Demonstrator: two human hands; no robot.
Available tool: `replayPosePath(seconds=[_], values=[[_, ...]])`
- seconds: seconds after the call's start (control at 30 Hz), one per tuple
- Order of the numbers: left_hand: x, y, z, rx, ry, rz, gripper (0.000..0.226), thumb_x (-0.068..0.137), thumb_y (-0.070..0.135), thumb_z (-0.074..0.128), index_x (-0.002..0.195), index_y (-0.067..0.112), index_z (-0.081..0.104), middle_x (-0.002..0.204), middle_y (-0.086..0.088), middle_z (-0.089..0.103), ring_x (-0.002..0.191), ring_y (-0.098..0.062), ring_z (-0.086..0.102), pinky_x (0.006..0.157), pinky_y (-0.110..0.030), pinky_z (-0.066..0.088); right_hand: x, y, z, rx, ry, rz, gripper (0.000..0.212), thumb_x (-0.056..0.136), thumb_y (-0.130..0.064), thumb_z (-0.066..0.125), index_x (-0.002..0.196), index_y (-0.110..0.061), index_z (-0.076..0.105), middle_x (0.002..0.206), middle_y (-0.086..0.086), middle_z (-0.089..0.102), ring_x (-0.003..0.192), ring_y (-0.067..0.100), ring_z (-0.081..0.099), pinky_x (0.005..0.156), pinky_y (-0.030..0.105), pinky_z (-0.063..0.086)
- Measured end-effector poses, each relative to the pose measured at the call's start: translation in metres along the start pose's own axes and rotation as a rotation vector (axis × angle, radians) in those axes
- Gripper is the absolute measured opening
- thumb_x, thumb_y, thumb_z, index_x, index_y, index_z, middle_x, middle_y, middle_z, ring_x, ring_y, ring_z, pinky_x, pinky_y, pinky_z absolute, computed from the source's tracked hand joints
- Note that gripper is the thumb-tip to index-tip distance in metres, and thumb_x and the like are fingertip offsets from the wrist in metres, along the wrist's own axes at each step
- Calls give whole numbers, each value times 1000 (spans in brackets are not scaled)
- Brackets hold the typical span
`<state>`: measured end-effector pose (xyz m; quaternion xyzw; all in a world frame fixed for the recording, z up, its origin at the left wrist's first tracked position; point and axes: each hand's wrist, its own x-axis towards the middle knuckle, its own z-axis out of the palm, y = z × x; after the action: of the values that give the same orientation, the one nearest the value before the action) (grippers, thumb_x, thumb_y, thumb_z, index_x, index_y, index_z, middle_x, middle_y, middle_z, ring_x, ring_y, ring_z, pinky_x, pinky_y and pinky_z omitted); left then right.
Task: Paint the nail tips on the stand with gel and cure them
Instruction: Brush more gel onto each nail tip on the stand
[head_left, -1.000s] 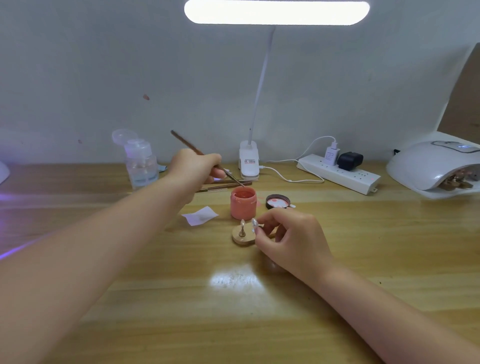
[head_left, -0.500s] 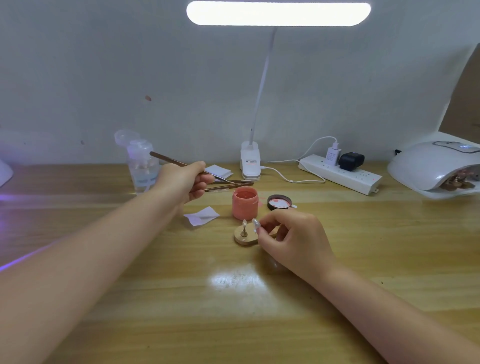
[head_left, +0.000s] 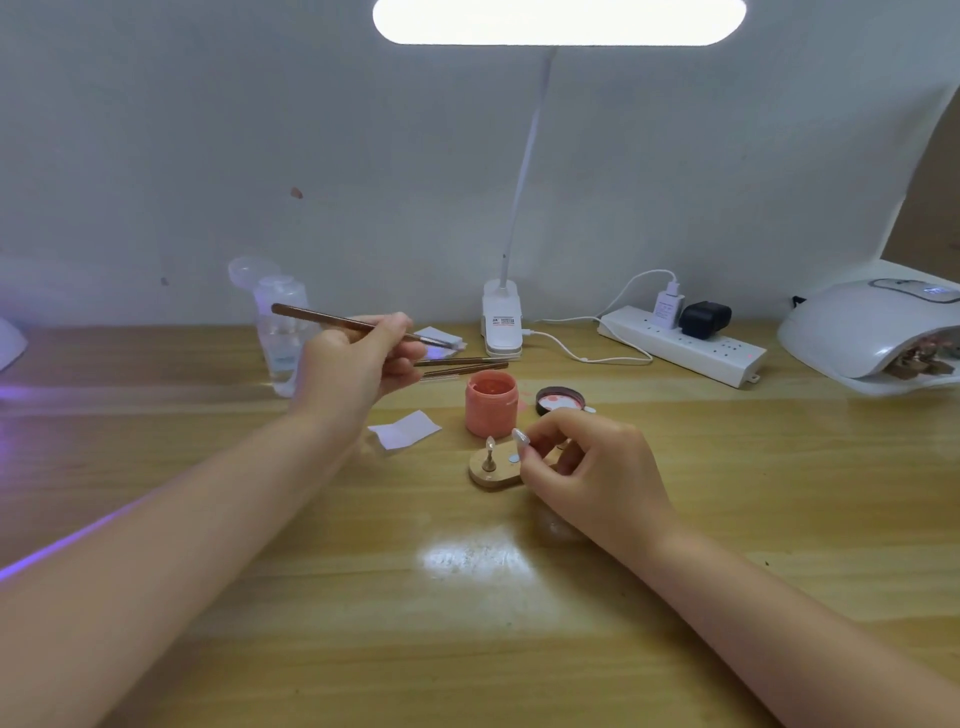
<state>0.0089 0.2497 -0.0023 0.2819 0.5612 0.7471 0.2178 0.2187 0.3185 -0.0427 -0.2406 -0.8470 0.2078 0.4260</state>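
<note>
Brush (head_left: 358, 325) held in the left hand (head_left: 358, 364), fingers and thumb curled round the handle near its forward end; long axis runs nearly level, butt to the left, bristles pointing right and a little down, above a pad of white wipes (head_left: 441, 338) behind the open pink gel pot (head_left: 491, 402). Right hand (head_left: 587, 467) pinches a nail tip (head_left: 521, 437) on its small peg between thumb and forefinger, just above the right end of the wooden stand (head_left: 493, 470); a second nail tip (head_left: 489, 446) stands upright on the stand's left peg. Pinched tip lies to the right of and nearer than the bristles, with the pot between them, so the brush hand is judged to need a sweep rightward and toward the body. Pot lid (head_left: 561, 400) lies just right of the pot; curing lamp (head_left: 872, 332) sits well apart at far right.
</note>
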Motion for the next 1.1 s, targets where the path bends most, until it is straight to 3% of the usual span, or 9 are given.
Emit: replayPosePath(seconds=[0.13, 0.3, 0.47, 0.73, 0.87, 1.1], values=[[-38, 6, 3, -29, -198, 105, 10, 86, 20, 71, 91, 14, 77, 82, -7, 75, 74, -16, 69, 73, -25, 57, 1, 1, 0, 51, 17, 28, 6, 80, -15, 75, 74, -17, 72, 65, -13, 66, 51, 12, 57, 57, 33, 50], [-87, -2, -2, 223, -377, 324, 22, 86, 25, 64, 100, 38, 75, 97, 7, 76, 93, -14, 72, 83, -26, 57, 1, 3, 1, 140, 30, 53, 7, 79, -11, 76, 74, -15, 75, 61, -12, 65, 51, 3, 55, 55, 10, 39], [-104, -10, -5, 424, -399, 452, 20, 87, 22, 57, 99, 36, 66, 97, 18, 72, 95, -2, 68, 79, -10, 48, 1, 5, 1, 142, 43, 42, 7, 79, -10, 76, 75, -15, 75, 58, -16, 64, 51, 2, 57, 55, 9, 39], [-105, -14, -6, 466, -428, 493, 28, 87, 14, 55, 103, 36, 63, 98, 14, 71, 97, -7, 69, 84, -18, 52, 2, 8, 2, 144, 56, 43, 10, 79, -9, 76, 75, -17, 75, 55, -21, 60, 50, 5, 59, 55, 13, 42], [-105, -15, -6, 473, -441, 474, 23, 88, 16, 54, 105, 24, 68, 97, 9, 72, 99, -13, 69, 86, -25, 53, 1, 8, 2, 145, 59, 40, 13, 78, -8, 76, 74, -20, 74, 54, -24, 59, 50, 4, 59, 56, 14, 42], [-107, -11, -8, 490, -438, 554, 23, 84, 30, 46, 95, 26, 65, 89, 11, 70, 88, -7, 66, 76, -11, 44, 1, 10, 2, 173, 66, 67, 12, 80, -11, 75, 72, -20, 73, 54, -23, 61, 50, 5, 58, 56, 16, 44]])
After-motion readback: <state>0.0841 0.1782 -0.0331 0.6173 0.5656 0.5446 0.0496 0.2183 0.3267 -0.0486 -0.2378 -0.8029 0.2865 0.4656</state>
